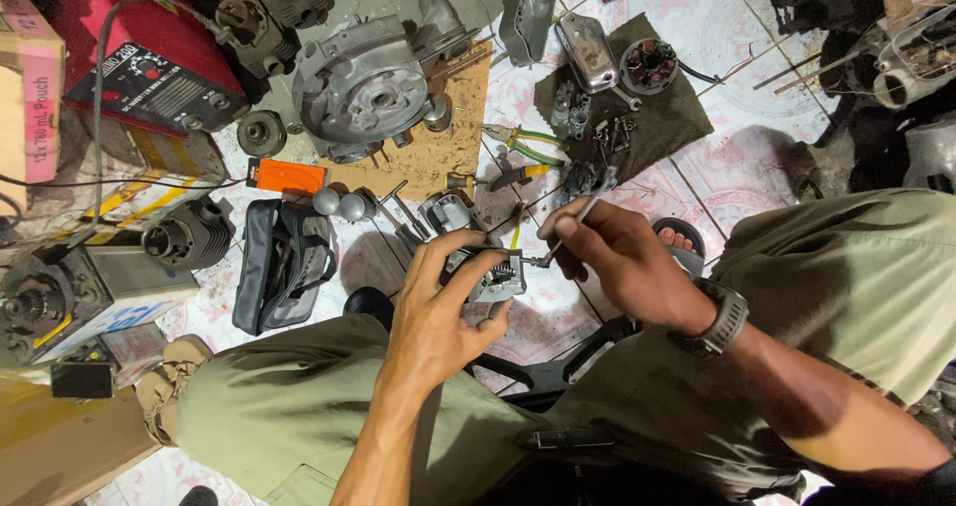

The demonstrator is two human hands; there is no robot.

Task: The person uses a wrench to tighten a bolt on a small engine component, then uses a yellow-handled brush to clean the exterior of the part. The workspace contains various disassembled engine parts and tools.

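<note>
My left hand (438, 302) grips a small grey metal engine part (495, 279) with fine teeth or fins, held above my lap. My right hand (607, 257) pinches a thin metal tool (588, 207) like a pick or small screwdriver, its lower tip touching the right side of the part. A dark watch (722, 319) sits on my right wrist. Both my knees, in olive trousers, frame the hands.
A large grey engine casing (363, 93) lies on a cardboard sheet (448, 137). A dark cloth (657, 118) holds small parts and a round component. Green-handled pliers (523, 142), an orange box (289, 175), a black tool pouch (284, 262) and a red machine (149, 78) lie around.
</note>
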